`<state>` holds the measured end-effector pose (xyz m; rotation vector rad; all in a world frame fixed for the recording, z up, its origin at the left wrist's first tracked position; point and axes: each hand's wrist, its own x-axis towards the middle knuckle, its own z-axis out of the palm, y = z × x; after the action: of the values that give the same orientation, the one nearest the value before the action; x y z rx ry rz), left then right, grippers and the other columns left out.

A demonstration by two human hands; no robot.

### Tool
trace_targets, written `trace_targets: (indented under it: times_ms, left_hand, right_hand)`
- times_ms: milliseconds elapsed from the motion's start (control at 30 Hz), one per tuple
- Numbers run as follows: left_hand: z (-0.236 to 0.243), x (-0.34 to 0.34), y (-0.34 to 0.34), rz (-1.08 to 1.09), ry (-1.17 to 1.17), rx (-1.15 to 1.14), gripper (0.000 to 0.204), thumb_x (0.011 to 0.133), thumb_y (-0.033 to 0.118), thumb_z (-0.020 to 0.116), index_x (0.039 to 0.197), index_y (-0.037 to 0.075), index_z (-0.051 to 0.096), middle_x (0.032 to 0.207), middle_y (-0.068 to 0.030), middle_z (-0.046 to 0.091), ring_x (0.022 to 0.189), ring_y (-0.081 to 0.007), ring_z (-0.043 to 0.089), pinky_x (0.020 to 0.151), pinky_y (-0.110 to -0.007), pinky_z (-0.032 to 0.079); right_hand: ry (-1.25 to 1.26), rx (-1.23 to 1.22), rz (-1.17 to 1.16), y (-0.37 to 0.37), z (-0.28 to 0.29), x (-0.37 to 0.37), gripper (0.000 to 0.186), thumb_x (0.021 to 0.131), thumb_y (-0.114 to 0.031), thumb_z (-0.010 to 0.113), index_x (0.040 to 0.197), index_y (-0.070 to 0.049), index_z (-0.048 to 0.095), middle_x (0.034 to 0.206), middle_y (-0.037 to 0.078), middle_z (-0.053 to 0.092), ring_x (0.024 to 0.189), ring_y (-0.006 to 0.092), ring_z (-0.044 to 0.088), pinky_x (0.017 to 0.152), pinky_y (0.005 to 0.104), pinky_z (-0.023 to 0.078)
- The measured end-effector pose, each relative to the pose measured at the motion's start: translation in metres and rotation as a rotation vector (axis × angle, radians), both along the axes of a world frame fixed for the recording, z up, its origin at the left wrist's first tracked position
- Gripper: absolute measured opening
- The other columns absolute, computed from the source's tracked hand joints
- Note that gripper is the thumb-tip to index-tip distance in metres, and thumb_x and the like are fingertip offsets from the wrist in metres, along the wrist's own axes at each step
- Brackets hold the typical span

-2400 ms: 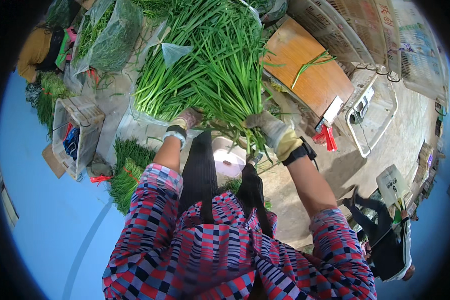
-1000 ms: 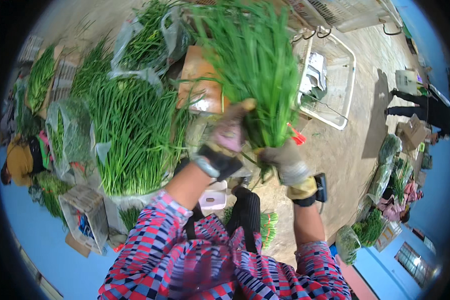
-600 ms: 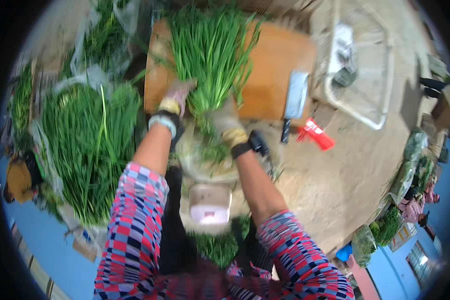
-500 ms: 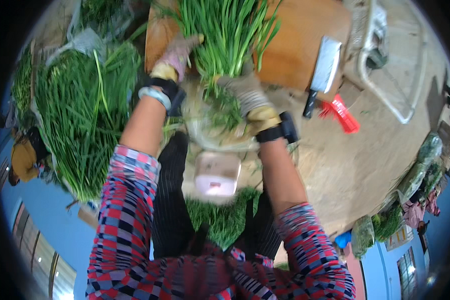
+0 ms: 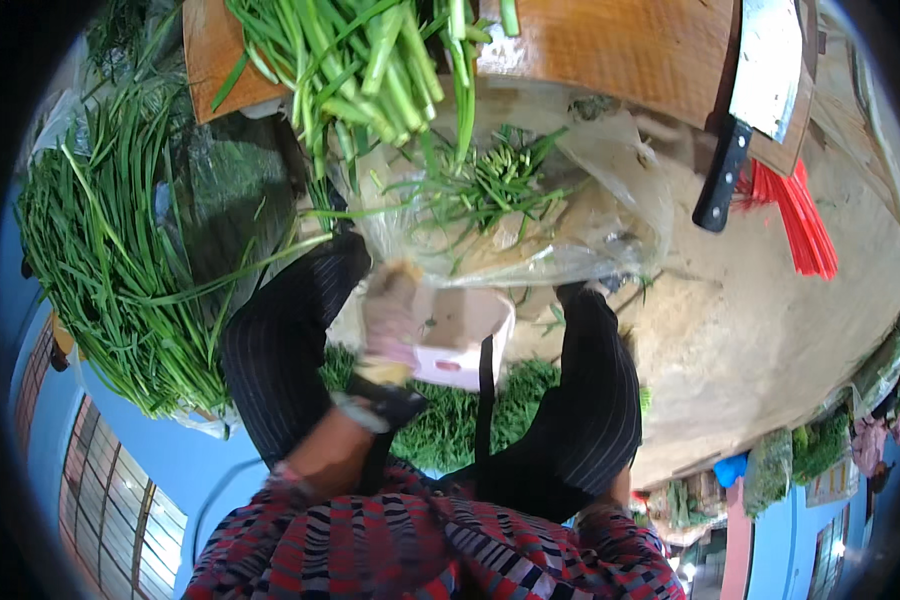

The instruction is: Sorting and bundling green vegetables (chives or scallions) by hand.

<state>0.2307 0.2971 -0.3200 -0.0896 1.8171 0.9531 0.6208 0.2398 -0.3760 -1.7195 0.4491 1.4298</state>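
One gloved left hand (image 5: 390, 312) between knees (image 5: 270, 345)

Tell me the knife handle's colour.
The knife handle is black, shown best in the head view.

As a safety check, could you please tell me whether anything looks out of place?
The knife lies with its handle jutting past the edge of the wooden board, so it might get knocked.

Bunch (image 5: 385, 75): showing grn, lt-grn
Board (image 5: 610, 45): showing org-brn
Shirt (image 5: 360, 550): showing red/blk/gry chks
Trousers (image 5: 595, 410): showing blk, wht pinstripes
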Motion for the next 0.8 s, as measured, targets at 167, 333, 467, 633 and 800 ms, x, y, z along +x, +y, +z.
trace_targets:
  times_ms: [167, 333, 467, 633, 800]
  left_hand:
    - [-0.113, -0.040, -0.117, -2.122, 0.270, -0.932, 0.051, 0.092, 0.043, 0.040, 0.126, 0.006, 0.045, 0.119, -0.0139, 0.054, 0.097, -0.0210, 0.059, 0.080, -0.036, 0.047]
    - [-0.100, -0.027, -0.069, -1.870, -0.178, -0.846, 0.054, 0.089, 0.049, 0.042, 0.127, 0.012, 0.046, 0.111, -0.0153, 0.058, 0.094, -0.0203, 0.059, 0.077, -0.036, 0.047]
    - [-0.099, -0.025, -0.020, -1.694, -0.374, -0.827, 0.057, 0.086, 0.055, 0.043, 0.128, 0.016, 0.046, 0.104, -0.0164, 0.061, 0.092, -0.0197, 0.058, 0.074, -0.035, 0.047]
    - [-0.087, 0.010, 0.034, -1.968, -0.150, -0.543, 0.047, 0.085, 0.050, 0.046, 0.115, 0.016, 0.058, 0.104, -0.0097, 0.063, 0.093, -0.0188, 0.059, 0.082, -0.032, 0.044]
    - [-0.149, 0.025, 0.022, -2.598, 0.292, 0.051, 0.027, 0.084, 0.018, 0.045, 0.098, 0.009, 0.065, 0.097, -0.0089, 0.065, 0.087, -0.0228, 0.062, 0.076, -0.035, 0.048]
  right_hand:
    - [-0.002, -0.080, -0.034, -0.053, -0.026, 0.011, 0.034, 0.091, -0.029, 0.053, 0.115, -0.005, 0.056, 0.095, 0.003, 0.062, 0.076, 0.0153, 0.054, 0.070, 0.0260, 0.046]
    - [0.007, -0.124, -0.001, -0.075, -0.026, 0.019, 0.035, 0.091, -0.029, 0.053, 0.116, -0.004, 0.055, 0.097, 0.004, 0.062, 0.080, 0.0165, 0.055, 0.073, 0.0275, 0.046]
    - [0.021, -0.109, 0.106, -0.096, -0.040, 0.023, 0.036, 0.091, -0.028, 0.052, 0.117, -0.004, 0.053, 0.098, 0.005, 0.062, 0.083, 0.0175, 0.056, 0.074, 0.0286, 0.046]
    - [-0.058, -0.104, 0.310, -0.129, -0.055, 0.050, 0.037, 0.092, -0.028, 0.051, 0.119, -0.003, 0.052, 0.101, 0.006, 0.062, 0.086, 0.0188, 0.057, 0.077, 0.0301, 0.046]
    - [-0.256, -0.118, 0.718, -0.114, -0.079, 0.086, 0.038, 0.092, -0.027, 0.051, 0.120, -0.002, 0.051, 0.103, 0.008, 0.062, 0.090, 0.0200, 0.058, 0.079, 0.0316, 0.047]
